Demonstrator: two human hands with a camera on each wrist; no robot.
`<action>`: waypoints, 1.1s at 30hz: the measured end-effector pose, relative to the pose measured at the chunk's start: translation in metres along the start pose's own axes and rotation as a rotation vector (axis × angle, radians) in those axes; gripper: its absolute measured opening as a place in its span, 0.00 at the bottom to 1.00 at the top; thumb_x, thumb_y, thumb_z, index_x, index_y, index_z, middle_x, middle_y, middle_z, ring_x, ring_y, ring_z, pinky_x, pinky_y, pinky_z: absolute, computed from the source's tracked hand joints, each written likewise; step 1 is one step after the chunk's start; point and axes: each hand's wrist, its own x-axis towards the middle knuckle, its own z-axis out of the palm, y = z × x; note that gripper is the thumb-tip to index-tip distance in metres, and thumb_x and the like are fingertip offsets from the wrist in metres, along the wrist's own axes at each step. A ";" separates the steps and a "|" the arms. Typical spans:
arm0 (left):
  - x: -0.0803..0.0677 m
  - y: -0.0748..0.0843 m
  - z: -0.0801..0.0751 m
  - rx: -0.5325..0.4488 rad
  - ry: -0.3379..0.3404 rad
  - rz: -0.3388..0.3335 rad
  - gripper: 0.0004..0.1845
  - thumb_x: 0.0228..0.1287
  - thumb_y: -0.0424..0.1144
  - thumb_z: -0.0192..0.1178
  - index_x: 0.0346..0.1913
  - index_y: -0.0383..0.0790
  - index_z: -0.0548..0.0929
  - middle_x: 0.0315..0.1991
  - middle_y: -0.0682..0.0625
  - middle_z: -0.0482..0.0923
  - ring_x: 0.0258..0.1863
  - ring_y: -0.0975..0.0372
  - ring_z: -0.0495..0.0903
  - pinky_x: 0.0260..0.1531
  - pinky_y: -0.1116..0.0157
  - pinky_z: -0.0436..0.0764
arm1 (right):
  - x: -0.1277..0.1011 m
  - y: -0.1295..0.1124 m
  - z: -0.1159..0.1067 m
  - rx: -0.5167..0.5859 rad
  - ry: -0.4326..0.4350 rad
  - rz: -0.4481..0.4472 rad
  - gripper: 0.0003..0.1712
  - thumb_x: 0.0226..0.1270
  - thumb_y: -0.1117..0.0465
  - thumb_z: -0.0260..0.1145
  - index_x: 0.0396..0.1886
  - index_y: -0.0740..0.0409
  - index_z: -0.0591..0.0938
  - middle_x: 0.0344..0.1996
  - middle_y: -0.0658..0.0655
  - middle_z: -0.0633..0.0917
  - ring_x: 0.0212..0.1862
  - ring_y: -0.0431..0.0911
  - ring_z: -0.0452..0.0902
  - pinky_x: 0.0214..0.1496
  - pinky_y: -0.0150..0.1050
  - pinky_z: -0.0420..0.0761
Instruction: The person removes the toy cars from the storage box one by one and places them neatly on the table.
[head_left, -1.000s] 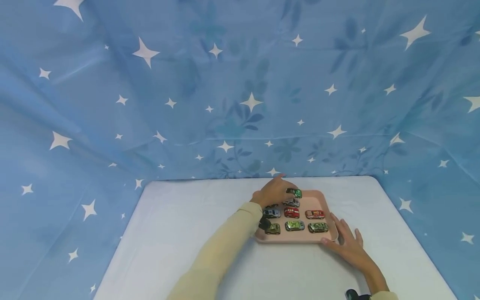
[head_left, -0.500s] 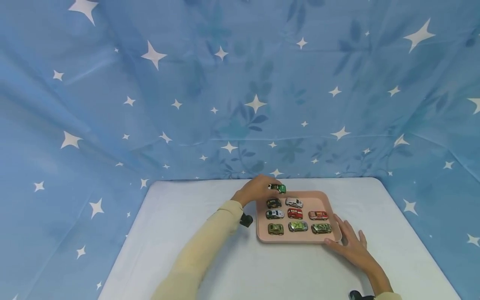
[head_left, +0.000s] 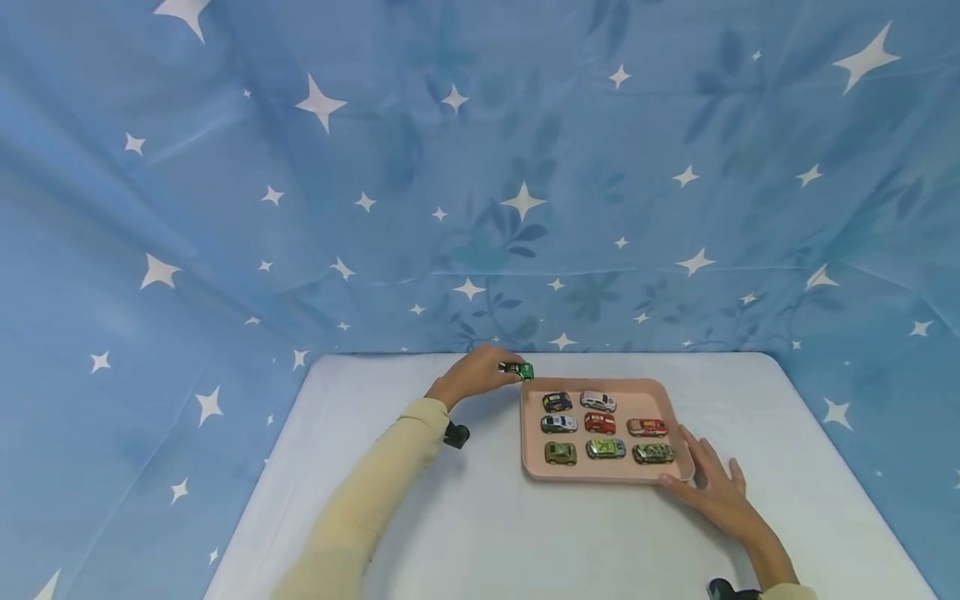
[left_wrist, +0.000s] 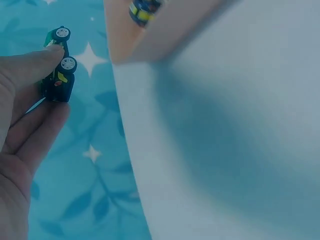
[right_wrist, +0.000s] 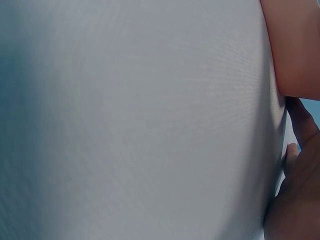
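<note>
My left hand pinches a small green and black toy car just off the back left corner of a pink tray. In the left wrist view the thumb presses along the car's side, with its white-rimmed wheels showing. My right hand lies at the tray's front right corner, thumb at the front edge and fingers along the right side. The right wrist view shows that hand beside the tray's wall.
Several toy cars stand in the tray, among them a dark blue one, a white one, a red one and a camouflage one. A white table carries the tray. Behind hangs a blue star-patterned curtain.
My left hand has lifted the green car out over the tray and moved it left, past the back left corner. The right hand has stayed at the tray's front right corner.
</note>
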 end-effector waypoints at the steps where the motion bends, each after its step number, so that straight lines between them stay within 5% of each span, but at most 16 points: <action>1: -0.003 -0.003 -0.001 -0.004 -0.001 -0.006 0.17 0.77 0.39 0.69 0.63 0.40 0.89 0.52 0.49 0.90 0.41 0.66 0.85 0.39 0.67 0.82 | 0.000 0.000 0.000 0.000 0.001 -0.001 0.62 0.72 0.38 0.69 0.89 0.58 0.44 0.82 0.79 0.48 0.81 0.78 0.32 0.73 0.71 0.15; 5: -0.016 -0.013 -0.003 0.018 -0.014 -0.020 0.16 0.76 0.39 0.70 0.61 0.39 0.90 0.51 0.49 0.91 0.36 0.66 0.84 0.40 0.65 0.82 | -0.001 0.001 0.002 -0.003 0.007 0.008 0.62 0.72 0.39 0.70 0.89 0.59 0.45 0.82 0.79 0.49 0.81 0.78 0.33 0.73 0.71 0.15; 12: -0.032 -0.028 0.000 0.082 -0.031 -0.015 0.15 0.74 0.37 0.72 0.60 0.39 0.91 0.51 0.49 0.91 0.44 0.66 0.87 0.49 0.63 0.84 | -0.001 0.000 0.004 -0.001 0.014 0.010 0.62 0.71 0.38 0.70 0.89 0.59 0.46 0.82 0.79 0.49 0.81 0.77 0.33 0.73 0.72 0.16; 33: -0.048 -0.042 0.027 0.121 -0.082 -0.014 0.15 0.73 0.35 0.71 0.59 0.38 0.90 0.52 0.47 0.90 0.51 0.58 0.88 0.53 0.59 0.84 | -0.001 0.000 0.002 0.007 0.007 0.023 0.62 0.71 0.38 0.70 0.89 0.59 0.46 0.82 0.79 0.47 0.81 0.77 0.32 0.73 0.71 0.16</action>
